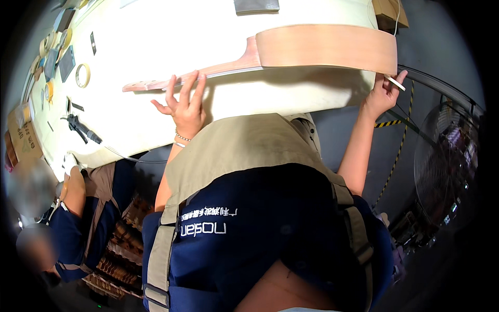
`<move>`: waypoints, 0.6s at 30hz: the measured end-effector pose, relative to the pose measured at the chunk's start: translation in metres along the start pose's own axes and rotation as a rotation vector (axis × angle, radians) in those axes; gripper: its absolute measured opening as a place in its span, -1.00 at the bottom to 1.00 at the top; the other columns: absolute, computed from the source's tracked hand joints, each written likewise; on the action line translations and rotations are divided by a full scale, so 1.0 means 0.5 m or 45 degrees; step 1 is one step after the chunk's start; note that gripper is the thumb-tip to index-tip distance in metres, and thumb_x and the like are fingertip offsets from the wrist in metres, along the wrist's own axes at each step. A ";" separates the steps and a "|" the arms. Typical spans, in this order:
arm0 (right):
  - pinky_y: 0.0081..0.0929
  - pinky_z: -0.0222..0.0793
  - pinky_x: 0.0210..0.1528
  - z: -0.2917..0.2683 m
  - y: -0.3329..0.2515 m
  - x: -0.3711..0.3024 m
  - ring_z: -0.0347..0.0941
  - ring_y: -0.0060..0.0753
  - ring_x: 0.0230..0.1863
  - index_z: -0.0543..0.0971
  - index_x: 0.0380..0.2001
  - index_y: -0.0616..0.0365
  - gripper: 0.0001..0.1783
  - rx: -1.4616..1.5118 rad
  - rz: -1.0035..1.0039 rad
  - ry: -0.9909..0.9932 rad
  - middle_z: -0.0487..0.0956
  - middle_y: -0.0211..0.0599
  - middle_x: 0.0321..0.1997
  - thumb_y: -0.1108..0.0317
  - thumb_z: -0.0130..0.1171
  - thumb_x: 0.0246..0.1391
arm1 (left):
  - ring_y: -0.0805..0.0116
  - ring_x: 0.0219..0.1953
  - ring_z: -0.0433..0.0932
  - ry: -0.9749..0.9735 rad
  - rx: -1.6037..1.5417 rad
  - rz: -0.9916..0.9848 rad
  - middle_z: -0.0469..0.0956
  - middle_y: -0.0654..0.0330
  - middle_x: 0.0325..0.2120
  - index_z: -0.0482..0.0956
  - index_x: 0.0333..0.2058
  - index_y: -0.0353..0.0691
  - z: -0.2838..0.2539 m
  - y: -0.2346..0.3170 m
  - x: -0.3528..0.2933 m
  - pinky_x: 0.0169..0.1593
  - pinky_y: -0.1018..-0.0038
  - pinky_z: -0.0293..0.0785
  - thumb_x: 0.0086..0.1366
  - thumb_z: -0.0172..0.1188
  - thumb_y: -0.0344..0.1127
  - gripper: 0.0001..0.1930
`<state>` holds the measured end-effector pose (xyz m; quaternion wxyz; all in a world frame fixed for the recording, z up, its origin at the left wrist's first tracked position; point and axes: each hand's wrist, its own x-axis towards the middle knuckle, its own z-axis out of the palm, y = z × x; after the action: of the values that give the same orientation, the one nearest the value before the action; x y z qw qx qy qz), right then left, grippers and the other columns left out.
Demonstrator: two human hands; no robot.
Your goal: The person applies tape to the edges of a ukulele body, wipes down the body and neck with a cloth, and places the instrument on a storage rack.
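Note:
An unfinished wooden guitar (327, 48) rests on its side on the pale worktable, its neck pointing left and its bare body at the right. My left hand (188, 113) has its fingers spread, with the tips against the neck near the headstock; the thumb stands apart from it. At the body's right end, just past the table edge, my right hand (383, 98) is closed on a thin white strip (396, 83), its tip sticking out between the fingers. Exactly what the strip is cannot be made out.
The worktable (140, 31) carries tape rolls (82, 75), a dark air gun (80, 129) with a hose, and a grey block (257, 5). A co-worker (86, 218) is at the lower left. A large fan (447, 161) stands at the right, and a cardboard box (391, 15) behind.

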<state>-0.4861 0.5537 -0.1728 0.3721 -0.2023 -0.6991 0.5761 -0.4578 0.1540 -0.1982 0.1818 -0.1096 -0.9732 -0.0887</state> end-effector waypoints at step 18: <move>-0.59 0.34 -0.04 0.001 0.010 -0.008 0.33 -0.58 -0.17 0.13 0.24 0.21 -0.20 0.006 -0.106 0.007 0.35 -0.30 -0.03 0.58 0.25 -0.07 | 0.38 0.10 0.32 -0.003 -0.144 0.215 0.50 0.65 -0.12 0.56 -0.11 0.22 0.022 0.135 0.074 0.26 0.01 -0.68 0.15 0.03 -0.36 -0.66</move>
<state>-0.4845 0.5519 -0.1790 0.3981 -0.1738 -0.7046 0.5611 -0.4788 0.2279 -0.1856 0.1812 -0.2015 -0.9541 -0.1276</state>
